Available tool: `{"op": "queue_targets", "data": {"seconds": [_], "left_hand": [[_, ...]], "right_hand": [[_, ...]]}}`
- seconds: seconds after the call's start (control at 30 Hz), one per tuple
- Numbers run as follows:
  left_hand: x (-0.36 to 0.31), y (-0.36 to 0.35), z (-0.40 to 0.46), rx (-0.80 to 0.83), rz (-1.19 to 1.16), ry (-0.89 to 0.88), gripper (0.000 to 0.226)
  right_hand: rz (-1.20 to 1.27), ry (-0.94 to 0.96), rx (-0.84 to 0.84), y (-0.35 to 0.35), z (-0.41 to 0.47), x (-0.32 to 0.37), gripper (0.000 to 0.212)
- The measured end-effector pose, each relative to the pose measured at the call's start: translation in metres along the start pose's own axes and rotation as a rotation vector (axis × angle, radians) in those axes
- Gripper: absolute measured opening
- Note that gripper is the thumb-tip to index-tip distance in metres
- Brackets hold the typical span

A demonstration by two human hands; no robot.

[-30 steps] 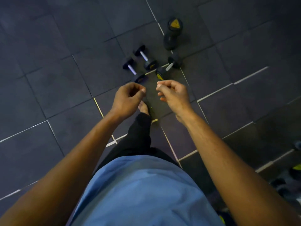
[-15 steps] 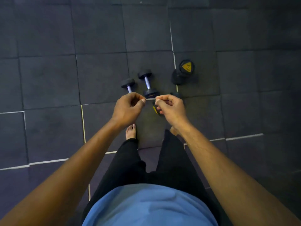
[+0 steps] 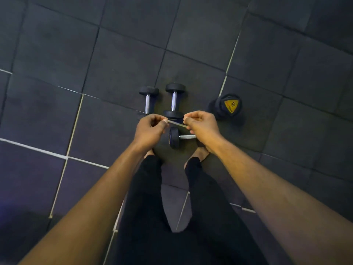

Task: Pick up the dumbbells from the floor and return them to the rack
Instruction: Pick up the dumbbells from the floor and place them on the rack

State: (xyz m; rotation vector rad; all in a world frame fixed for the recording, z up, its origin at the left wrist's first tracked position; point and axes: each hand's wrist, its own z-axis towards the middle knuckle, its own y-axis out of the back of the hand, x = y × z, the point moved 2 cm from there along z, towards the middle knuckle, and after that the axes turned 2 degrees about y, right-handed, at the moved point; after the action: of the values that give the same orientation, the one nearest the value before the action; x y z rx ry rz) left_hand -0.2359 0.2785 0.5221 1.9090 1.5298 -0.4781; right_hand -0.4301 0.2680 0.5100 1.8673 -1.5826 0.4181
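Dumbbells not yet lifted: four on the dark rubber floor tiles, none in hand, rack out of view. Left hand and right hand raised above them, fingers curled, each pinching one end of a thin pale strip stretched between; what the strip is, unclear. Below: two small black dumbbells with chrome handles side by side, a third small black dumbbell just ahead of the bare feet, and a thick black dumbbell with a yellow "10" label off to the right. Pickup step judged barely begun. Next move: drop or stow the strip, bend down, wrap fingers round a chrome handle, probably the nearest.
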Motion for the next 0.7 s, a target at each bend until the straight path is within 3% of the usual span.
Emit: {"op": "queue_targets", "data": {"seconds": [0.3, 0.43, 0.5, 0.53, 0.63, 0.7], "left_hand": [[0.103, -0.093, 0.215, 0.043, -0.031, 0.127, 0.006], [0.174, -0.125, 0.333, 0.067, 0.083, 0.119, 0.012], [0.205, -0.140, 0.388, 0.069, 0.184, 0.128, 0.007], [0.218, -0.148, 0.413, 0.066, 0.231, 0.136, 0.017], [0.246, -0.166, 0.476, 0.121, 0.391, 0.180, 0.056], [0.257, -0.178, 0.506, 0.232, 0.419, 0.227, 0.060]], "right_hand": [[0.000, -0.062, 0.018, -0.051, 0.221, -0.098, 0.010], [-0.006, -0.057, -0.008, -0.091, 0.334, -0.157, 0.017], [-0.063, -0.049, -0.080, -0.108, 0.394, -0.184, 0.010], [-0.116, -0.050, -0.098, -0.116, 0.423, -0.195, 0.006], [-0.197, -0.081, -0.037, -0.138, 0.489, -0.219, 0.022], [-0.157, -0.121, 0.107, -0.152, 0.522, -0.229, 0.024]]}}
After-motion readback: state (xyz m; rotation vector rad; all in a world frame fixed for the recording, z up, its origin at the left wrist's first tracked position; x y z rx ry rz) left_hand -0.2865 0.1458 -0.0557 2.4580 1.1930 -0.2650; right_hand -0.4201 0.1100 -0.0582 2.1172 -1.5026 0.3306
